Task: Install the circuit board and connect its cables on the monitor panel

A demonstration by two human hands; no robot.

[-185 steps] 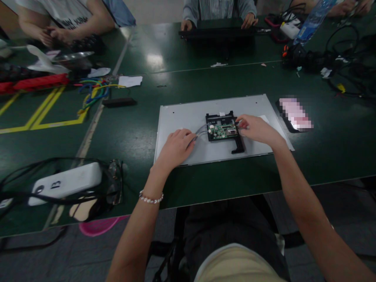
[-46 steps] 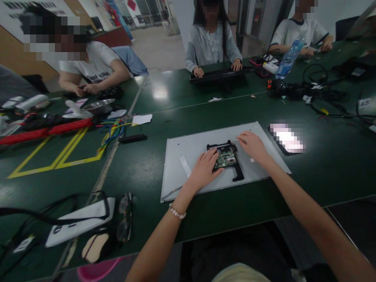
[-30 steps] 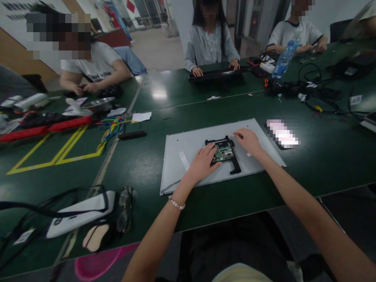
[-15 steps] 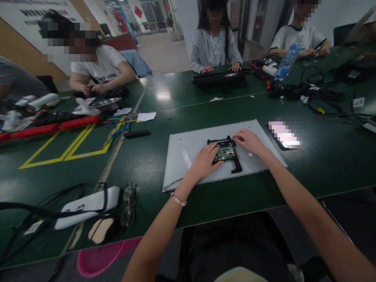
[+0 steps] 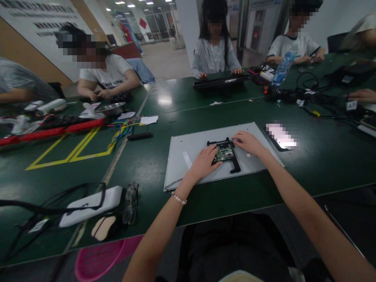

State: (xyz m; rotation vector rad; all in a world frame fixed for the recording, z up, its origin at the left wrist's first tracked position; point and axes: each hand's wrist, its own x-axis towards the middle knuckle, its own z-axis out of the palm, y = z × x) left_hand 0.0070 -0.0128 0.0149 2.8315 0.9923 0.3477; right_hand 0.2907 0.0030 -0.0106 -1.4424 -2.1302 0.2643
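My left hand (image 5: 205, 161) lies over the left side of a black plastic frame (image 5: 235, 165) that carries a green circuit board (image 5: 225, 154). Its fingers are stretched out and the thumb is spread along the board's lower edge. At the frame's upper right corner, my right hand (image 5: 248, 142) is closed in a pinch; a small dark thing shows at its fingertips, too small to name. Frame and board rest on a pale grey flat panel (image 5: 188, 145), and a white strip (image 5: 187, 159) lies left of my left hand.
A phone (image 5: 281, 137) lies right of the panel. To the left are eyeglasses (image 5: 130, 203), a white oblong case (image 5: 91, 206), a beige-and-black mouse (image 5: 103, 228) and coloured wires (image 5: 119, 135). Several people sit across the table, near a black screen-like panel (image 5: 221, 81) and a bottle (image 5: 283, 69).
The camera view has shifted slightly. Both hands stay at the frame in nearly the same pose. Another person's hand has come into view at the far right.
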